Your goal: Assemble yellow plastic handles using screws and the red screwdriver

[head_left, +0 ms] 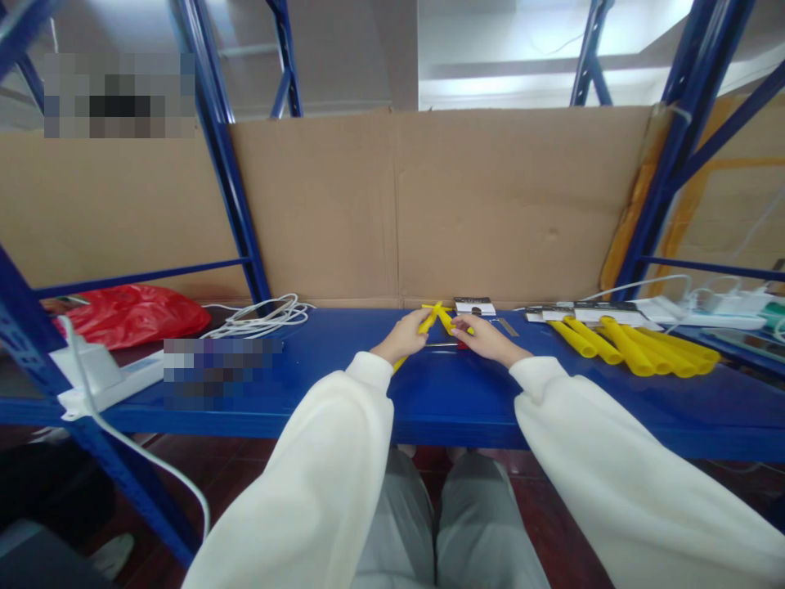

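Two hands, my left [405,334] and right [484,337], each grasp a yellow tube [431,319] mid-join; next, I judge, align ends.

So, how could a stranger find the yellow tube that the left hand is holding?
Find the blue shelf before the cardboard wall. At its middle, the left hand grips one yellow tube. Unlike the yellow tubes lying together at the right, it is lifted and slanted.

One head-worn camera looks forward and down, close over the blue worktop [343,393], facing the cardboard wall [392,204].
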Available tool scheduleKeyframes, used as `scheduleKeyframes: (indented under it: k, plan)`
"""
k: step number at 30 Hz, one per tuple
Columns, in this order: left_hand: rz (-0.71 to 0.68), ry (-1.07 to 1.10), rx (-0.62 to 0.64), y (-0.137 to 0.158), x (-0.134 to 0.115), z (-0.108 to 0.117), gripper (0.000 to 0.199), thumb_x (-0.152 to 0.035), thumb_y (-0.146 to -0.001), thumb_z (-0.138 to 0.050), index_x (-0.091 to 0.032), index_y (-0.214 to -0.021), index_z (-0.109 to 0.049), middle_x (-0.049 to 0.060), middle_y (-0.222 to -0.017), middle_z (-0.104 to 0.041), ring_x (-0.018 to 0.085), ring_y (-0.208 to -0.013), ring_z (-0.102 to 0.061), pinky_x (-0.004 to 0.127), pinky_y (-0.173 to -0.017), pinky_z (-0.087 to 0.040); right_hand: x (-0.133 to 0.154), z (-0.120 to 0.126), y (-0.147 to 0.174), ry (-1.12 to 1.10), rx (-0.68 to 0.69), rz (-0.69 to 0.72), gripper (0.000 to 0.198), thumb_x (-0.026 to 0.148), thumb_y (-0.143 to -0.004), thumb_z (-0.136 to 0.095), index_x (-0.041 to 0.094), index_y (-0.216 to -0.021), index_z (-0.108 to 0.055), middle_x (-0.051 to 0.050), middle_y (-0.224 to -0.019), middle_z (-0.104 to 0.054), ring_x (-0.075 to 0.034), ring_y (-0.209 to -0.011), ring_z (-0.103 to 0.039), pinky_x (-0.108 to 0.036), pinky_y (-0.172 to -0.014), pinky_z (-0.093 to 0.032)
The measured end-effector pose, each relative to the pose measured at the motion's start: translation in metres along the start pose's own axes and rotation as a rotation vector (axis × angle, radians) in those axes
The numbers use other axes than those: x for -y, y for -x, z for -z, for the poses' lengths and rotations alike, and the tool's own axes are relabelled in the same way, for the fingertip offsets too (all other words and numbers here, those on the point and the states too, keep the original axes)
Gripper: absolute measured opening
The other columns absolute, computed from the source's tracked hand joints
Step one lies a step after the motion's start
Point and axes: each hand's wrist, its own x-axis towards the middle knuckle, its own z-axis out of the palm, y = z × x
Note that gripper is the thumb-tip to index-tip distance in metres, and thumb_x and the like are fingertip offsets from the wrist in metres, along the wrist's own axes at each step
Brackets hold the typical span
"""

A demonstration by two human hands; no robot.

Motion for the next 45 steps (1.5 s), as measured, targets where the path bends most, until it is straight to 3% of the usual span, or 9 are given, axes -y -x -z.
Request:
scheduleKeyframes:
  k: [4,9,24,36,41,45]
  plan:
    - [-0.097,-0.112,0.038,-0.002,-0.001,-0.005,0.064,0.001,-0.074,-0.059,-0.016,-0.136,-0.063,0.012,-0.144,-0.061,0.027,-0.137,-0.055,0.039,-0.12,-0.036,0.004,-0.007,0.0,-0.091,-0.03,0.026,0.016,0.029,-0.093,-0.058,0.019,-0.102,-0.068,-0.01,-0.103,-0.075,-0.023,-0.094,-0.071,-0.04,-0.09,-0.055]
    - [-0.165,-0.183,0.058,-0.001,-0.002,-0.01,0.064,-0.001,-0.078,-0.056,-0.017,-0.14,-0.059,0.012,-0.144,-0.061,0.026,-0.134,-0.056,0.041,-0.118,-0.038,0.003,-0.009,-0.002,-0.127,-0.062,0.035,0.019,0.03,-0.093,-0.055,0.018,-0.103,-0.066,-0.013,-0.107,-0.074,-0.024,-0.099,-0.069,-0.041,-0.093,-0.054]
    - [-0.235,-0.299,0.124,0.007,-0.013,-0.008,0.066,-0.001,-0.083,-0.05,-0.024,-0.146,-0.052,0.009,-0.148,-0.057,0.024,-0.136,-0.054,0.04,-0.116,-0.04,0.01,-0.004,-0.001,-0.212,-0.117,0.023,0.027,0.044,-0.09,-0.051,0.022,-0.077,-0.059,-0.003,-0.069,-0.065,-0.019,-0.07,-0.062,-0.034,-0.073,-0.053]
    - [-0.204,-0.226,0.087,0.005,-0.011,-0.011,0.065,-0.002,-0.08,-0.056,-0.023,-0.142,-0.057,0.009,-0.146,-0.06,0.026,-0.136,-0.055,0.043,-0.118,-0.038,0.017,0.001,0.001,-0.296,-0.139,0.007,0.036,0.051,-0.085,-0.056,0.022,-0.066,-0.056,-0.001,-0.06,-0.062,-0.015,-0.057,-0.057,-0.029,-0.06,-0.052]
    - [-0.152,-0.135,-0.004,0.001,-0.009,-0.007,0.069,0.002,-0.076,-0.056,-0.02,-0.142,-0.059,0.008,-0.143,-0.062,0.025,-0.135,-0.056,0.04,-0.119,-0.037,0.014,-0.002,0.0,-0.321,-0.146,-0.015,0.036,0.054,-0.083,-0.059,0.021,-0.068,-0.061,-0.003,-0.064,-0.065,-0.015,-0.056,-0.058,-0.029,-0.057,-0.052]
    - [-0.08,-0.058,-0.061,0.001,-0.008,0.0,0.067,0.001,-0.076,-0.058,-0.016,-0.14,-0.06,0.009,-0.141,-0.064,0.026,-0.135,-0.056,0.039,-0.119,-0.037,0.002,0.012,-0.004,-0.305,-0.245,-0.113,0.034,0.053,-0.08,-0.06,0.02,-0.073,-0.064,-0.005,-0.068,-0.068,-0.017,-0.06,-0.062,-0.031,-0.06,-0.053]
